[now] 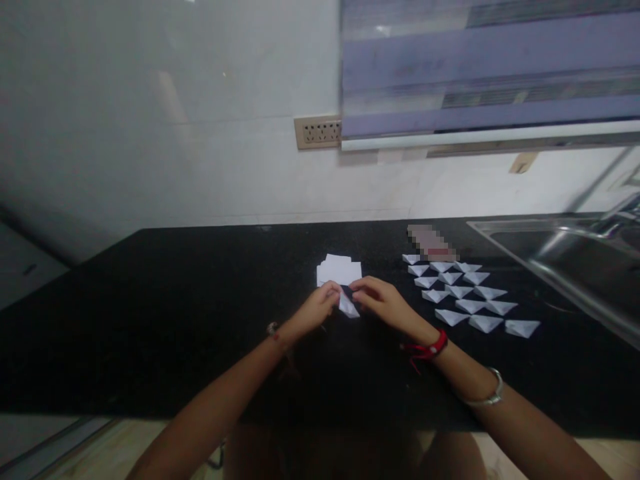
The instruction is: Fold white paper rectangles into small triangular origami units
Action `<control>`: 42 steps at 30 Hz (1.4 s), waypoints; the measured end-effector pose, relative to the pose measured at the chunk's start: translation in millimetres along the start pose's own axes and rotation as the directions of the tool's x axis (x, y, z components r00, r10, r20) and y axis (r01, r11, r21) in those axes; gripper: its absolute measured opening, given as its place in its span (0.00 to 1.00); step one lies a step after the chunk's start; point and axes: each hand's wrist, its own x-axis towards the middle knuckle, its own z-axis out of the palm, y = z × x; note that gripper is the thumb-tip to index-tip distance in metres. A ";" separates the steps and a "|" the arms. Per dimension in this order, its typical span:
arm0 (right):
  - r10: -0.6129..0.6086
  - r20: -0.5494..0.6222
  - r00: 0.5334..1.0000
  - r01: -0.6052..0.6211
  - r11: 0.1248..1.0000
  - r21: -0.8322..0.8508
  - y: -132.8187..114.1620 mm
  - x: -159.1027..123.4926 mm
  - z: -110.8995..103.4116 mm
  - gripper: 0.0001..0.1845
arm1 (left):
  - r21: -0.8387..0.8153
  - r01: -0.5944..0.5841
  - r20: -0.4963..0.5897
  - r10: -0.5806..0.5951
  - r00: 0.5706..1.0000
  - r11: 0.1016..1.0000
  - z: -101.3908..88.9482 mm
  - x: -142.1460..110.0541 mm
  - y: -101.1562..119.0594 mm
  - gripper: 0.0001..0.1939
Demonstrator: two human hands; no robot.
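A small folded piece of white paper (349,307) is in front of me, above the black counter. My left hand (320,305) pinches it by its left edge between thumb and fingers. On the other side, the bent fingers of my right hand (381,301) close at its upper right edge; the exact contact of those fingertips is blurred. Just beyond both hands lies a loose stack of white paper sheets (339,269), with its near edge partly covered by my left fingers.
Several folded white paper pieces (486,324) lie in rows on the black counter (200,320) to the right. Behind them is a flat, pixelated pinkish item (433,243). A metal sink (555,267) borders them on the right, and a wall socket (320,133) sits above the counter.
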 end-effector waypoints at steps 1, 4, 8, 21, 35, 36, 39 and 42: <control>0.035 0.030 0.999 -0.036 0.999 0.032 1.3 0.4 -0.5 0.13 | 0.107 -0.057 -0.005 0.058 0.998 0.993 -1.9 0.9 -2.1 0.05; 0.060 0.079 0.995 -0.056 0.997 -0.044 3.2 2.1 0.1 0.12 | 0.397 -0.141 -0.137 0.210 0.968 0.907 -9.6 2.9 -3.7 0.10; -0.119 0.043 0.992 0.126 0.947 -0.294 4.6 6.5 1.4 0.11 | 0.513 -0.024 -0.245 0.173 0.954 0.858 -22.8 -2.6 11.2 0.09; 0.091 0.292 0.952 -0.047 0.987 -0.156 0.5 1.0 -6.0 0.18 | 0.568 -0.033 -0.141 0.136 0.981 0.822 -15.0 -5.2 -3.0 0.22; -0.080 0.409 0.909 0.243 0.899 -0.364 1.5 1.5 -8.5 0.12 | 0.362 0.047 0.142 -0.105 0.984 0.931 -25.9 -19.4 27.0 0.18; -0.075 0.409 0.909 0.240 0.898 -0.369 1.5 1.5 -9.5 0.12 | 0.336 0.051 0.144 -0.105 0.984 0.941 -27.1 -18.3 25.3 0.16; -0.064 0.403 0.913 0.234 0.891 -0.389 0.7 1.3 -10.5 0.13 | 0.303 0.033 0.152 -0.082 0.985 0.952 -30.6 -15.0 23.1 0.11; -0.064 0.388 0.919 0.233 0.884 -0.405 0.9 1.1 -9.8 0.13 | 0.289 -0.014 0.230 -0.055 0.972 0.957 -30.2 -13.4 22.0 0.10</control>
